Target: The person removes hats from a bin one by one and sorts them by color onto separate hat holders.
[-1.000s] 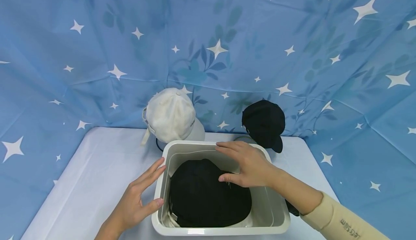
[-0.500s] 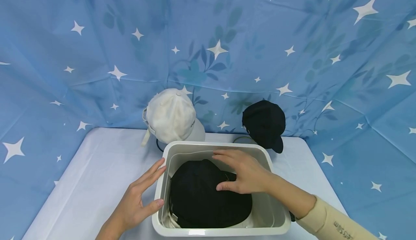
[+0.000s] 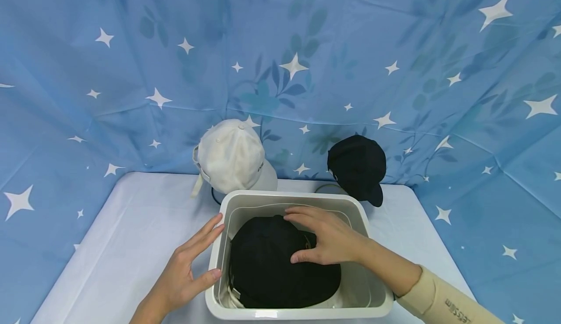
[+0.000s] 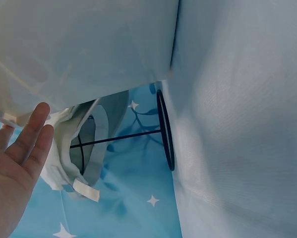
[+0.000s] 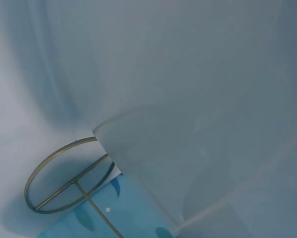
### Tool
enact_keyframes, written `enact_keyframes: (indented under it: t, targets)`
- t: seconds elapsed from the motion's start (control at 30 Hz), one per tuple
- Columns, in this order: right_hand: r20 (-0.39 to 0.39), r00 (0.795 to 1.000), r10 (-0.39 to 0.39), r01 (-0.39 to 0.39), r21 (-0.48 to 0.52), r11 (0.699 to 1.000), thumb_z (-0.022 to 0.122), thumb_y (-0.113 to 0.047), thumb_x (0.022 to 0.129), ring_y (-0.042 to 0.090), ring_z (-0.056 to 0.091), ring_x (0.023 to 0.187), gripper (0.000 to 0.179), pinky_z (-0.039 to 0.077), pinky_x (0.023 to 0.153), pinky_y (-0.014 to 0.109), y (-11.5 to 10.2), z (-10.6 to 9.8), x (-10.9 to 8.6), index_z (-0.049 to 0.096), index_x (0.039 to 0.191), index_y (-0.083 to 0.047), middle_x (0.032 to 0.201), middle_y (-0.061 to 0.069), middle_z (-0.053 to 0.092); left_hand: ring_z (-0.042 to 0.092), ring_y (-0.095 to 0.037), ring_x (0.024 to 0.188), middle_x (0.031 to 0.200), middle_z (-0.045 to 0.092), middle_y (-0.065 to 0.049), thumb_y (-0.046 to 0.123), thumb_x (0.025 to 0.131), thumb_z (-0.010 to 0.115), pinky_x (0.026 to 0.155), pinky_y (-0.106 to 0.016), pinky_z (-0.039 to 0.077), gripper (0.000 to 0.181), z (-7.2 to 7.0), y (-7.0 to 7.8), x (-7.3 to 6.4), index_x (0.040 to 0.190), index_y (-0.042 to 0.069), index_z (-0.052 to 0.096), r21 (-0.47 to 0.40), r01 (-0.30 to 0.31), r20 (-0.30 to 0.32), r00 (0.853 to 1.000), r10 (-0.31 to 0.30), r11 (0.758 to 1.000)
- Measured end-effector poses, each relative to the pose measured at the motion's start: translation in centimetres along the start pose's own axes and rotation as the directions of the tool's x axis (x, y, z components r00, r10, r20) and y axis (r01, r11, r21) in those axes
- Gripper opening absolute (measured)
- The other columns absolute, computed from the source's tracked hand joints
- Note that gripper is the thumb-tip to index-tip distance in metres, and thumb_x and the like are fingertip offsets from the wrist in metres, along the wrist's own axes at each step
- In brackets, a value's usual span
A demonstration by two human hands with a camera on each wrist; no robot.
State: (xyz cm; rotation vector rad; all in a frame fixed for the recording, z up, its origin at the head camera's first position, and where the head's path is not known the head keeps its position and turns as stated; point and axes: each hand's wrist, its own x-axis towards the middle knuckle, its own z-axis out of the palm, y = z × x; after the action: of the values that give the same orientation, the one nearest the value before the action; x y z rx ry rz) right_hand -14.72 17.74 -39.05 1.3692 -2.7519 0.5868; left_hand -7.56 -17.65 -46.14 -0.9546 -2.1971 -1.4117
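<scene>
A pale grey-white bin [image 3: 298,314] stands at the front of the table. Inside it lies a black cap [image 3: 267,265], with something white partly visible beneath. My left hand [image 3: 177,275] is at the bin's left rim, fingertips at the edge and fingers nearly straight; in the left wrist view the same hand [image 4: 12,178] appears beside the bin's outer wall [image 4: 98,44]. Over the black cap reaches my right hand [image 3: 326,236], fingers spread and thumb apart. Whether it touches the cap cannot be made out. The right wrist view shows mostly bin wall [image 5: 198,99], no hand.
Behind the bin, a white cap [image 3: 232,156] hangs on a stand with a black wire base [image 4: 166,131]. To the right, another black cap [image 3: 357,168] sits on a stand with a brass-coloured base [image 5: 74,183]. A blue star-patterned curtain [image 3: 307,31] backs the white table [image 3: 105,246].
My right hand has moved slightly down and left, from near the bin's back rim to over the cap inside. The left hand and the bin are nearly unchanged.
</scene>
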Motion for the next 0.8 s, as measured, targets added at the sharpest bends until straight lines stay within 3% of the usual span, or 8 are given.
enact_keyframes:
  t: [0.37, 0.63, 0.8]
  targets:
    - [0.037, 0.998, 0.044, -0.047, 0.081, 0.996, 0.083, -0.058, 0.084, 0.018, 0.059, 0.133, 0.076, 0.050, 0.108, 0.045, -0.07, 0.46, 0.07, 0.062, 0.143, -0.015, 0.145, -0.002, 0.061, 0.043, -0.023, 0.150, 0.164, 0.040, -0.020, 0.005, 0.080, 0.075, 0.118, -0.020, 0.031, 0.076, -0.04, 0.14, -0.06, 0.152, -0.003, 0.051, -0.002, 0.016, 0.006, 1.000, -0.016, 1.000]
    - [0.068, 0.994, 0.085, -0.094, 0.140, 0.986, 0.086, -0.048, 0.084, 0.017, 0.063, 0.126, 0.070, 0.052, 0.105, 0.044, -0.28, 0.57, 0.19, 0.063, 0.142, -0.015, 0.142, -0.002, 0.064, 0.044, -0.023, 0.149, 0.163, 0.040, -0.022, 0.005, 0.079, 0.075, 0.118, -0.020, 0.032, 0.077, 0.05, 0.04, -0.05, 0.151, -0.004, 0.051, 0.004, -0.005, -0.004, 1.000, 0.005, 1.000]
    - [0.063, 0.995, 0.074, -0.082, 0.142, 0.986, 0.087, -0.040, 0.086, 0.015, 0.065, 0.121, 0.064, 0.054, 0.102, 0.042, -0.22, 0.76, 0.24, 0.065, 0.139, -0.013, 0.137, -0.001, 0.066, 0.044, -0.023, 0.149, 0.163, 0.040, -0.023, 0.004, 0.078, 0.075, 0.117, -0.020, 0.032, 0.077, 0.11, -0.08, -0.09, 0.151, -0.005, 0.051, -0.002, -0.017, -0.007, 1.000, 0.017, 1.000]
